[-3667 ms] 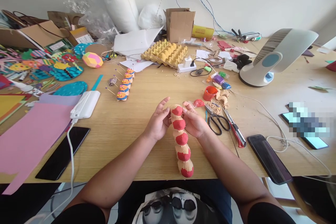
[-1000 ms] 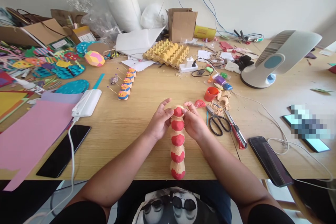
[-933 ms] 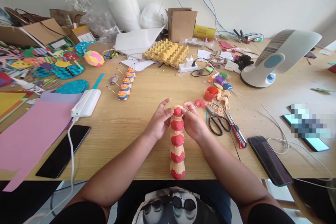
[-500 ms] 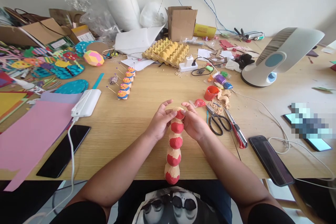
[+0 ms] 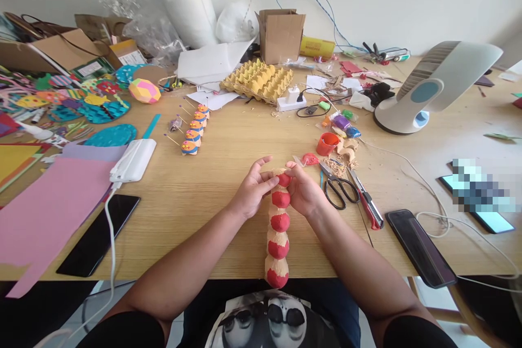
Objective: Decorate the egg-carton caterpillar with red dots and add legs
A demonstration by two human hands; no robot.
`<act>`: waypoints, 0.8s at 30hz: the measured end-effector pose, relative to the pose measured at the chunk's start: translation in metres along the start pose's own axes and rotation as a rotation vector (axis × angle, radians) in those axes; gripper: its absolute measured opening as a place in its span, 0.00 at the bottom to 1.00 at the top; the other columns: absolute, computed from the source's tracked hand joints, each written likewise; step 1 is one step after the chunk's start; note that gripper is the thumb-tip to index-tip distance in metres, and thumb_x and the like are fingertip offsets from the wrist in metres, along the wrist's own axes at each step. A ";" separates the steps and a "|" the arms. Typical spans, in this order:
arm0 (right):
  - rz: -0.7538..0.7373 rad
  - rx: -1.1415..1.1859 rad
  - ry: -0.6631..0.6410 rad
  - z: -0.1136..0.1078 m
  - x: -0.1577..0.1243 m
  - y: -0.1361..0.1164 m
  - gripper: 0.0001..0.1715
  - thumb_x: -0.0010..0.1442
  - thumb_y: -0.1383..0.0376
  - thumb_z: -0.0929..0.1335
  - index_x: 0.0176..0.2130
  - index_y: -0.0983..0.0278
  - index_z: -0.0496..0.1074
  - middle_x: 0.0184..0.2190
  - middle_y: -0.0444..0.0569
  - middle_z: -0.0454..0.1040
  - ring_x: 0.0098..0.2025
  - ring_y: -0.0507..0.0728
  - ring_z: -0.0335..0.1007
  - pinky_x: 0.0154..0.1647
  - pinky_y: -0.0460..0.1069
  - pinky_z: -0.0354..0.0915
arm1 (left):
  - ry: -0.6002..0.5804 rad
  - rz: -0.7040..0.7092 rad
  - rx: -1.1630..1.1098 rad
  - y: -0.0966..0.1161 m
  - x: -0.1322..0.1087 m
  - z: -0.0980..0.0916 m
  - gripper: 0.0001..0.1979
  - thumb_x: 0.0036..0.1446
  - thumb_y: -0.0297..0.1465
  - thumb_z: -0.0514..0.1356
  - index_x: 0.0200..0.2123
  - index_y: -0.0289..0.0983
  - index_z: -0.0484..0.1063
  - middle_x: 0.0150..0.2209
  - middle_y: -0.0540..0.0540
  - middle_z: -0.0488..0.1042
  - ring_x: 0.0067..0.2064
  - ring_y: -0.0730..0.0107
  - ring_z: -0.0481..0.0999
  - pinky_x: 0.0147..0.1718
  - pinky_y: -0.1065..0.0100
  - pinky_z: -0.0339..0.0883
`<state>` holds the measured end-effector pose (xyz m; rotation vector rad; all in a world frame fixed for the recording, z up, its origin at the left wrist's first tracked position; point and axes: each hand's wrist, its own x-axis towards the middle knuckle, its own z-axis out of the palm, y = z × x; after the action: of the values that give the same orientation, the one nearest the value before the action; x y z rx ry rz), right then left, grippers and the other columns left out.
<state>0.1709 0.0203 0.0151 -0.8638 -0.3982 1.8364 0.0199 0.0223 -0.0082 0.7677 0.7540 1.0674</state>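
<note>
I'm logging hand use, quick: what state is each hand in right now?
Left hand: closed, holding the far end of the red-and-beige egg-carton strip.
Right hand: closed, holding that same end from its right side.

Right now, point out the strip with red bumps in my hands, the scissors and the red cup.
Strip with red bumps (image 5: 280,222): head view, on its middle red bump.
Scissors (image 5: 334,178): head view, where handles and blades meet.
Red cup (image 5: 326,146): head view, on its outer wall.
</note>
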 end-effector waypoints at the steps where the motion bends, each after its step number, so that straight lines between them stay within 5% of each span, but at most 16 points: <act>1: 0.004 -0.001 0.005 0.000 0.000 0.000 0.21 0.46 0.68 0.74 0.38 0.56 0.64 0.24 0.35 0.71 0.25 0.52 0.67 0.26 0.46 0.62 | -0.002 0.002 0.004 0.000 0.000 0.000 0.36 0.50 0.32 0.74 0.60 0.43 0.63 0.29 0.55 0.76 0.29 0.77 0.74 0.31 0.74 0.64; 9: -0.017 0.011 0.017 0.000 0.002 0.002 0.20 0.47 0.68 0.75 0.37 0.57 0.65 0.24 0.36 0.70 0.25 0.51 0.66 0.26 0.45 0.62 | -0.013 -0.013 -0.021 0.000 0.000 0.000 0.36 0.50 0.30 0.74 0.60 0.43 0.63 0.31 0.55 0.77 0.31 0.75 0.76 0.32 0.74 0.65; 16: -0.047 0.003 -0.137 -0.001 0.003 -0.002 0.17 0.55 0.59 0.76 0.40 0.57 0.68 0.28 0.38 0.75 0.28 0.52 0.70 0.29 0.45 0.66 | -0.042 -0.010 -0.201 0.003 0.003 -0.007 0.35 0.53 0.30 0.72 0.61 0.44 0.62 0.36 0.52 0.82 0.35 0.72 0.80 0.39 0.70 0.69; 24: -0.069 -0.004 -0.220 -0.005 0.002 -0.002 0.22 0.53 0.67 0.77 0.43 0.56 0.68 0.33 0.38 0.79 0.32 0.51 0.74 0.33 0.45 0.69 | -0.050 -0.014 -0.252 0.000 0.004 -0.008 0.32 0.56 0.27 0.70 0.61 0.44 0.63 0.38 0.50 0.82 0.37 0.73 0.80 0.41 0.70 0.69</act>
<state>0.1756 0.0226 0.0123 -0.6439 -0.5631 1.8728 0.0143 0.0274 -0.0126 0.5707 0.5687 1.1020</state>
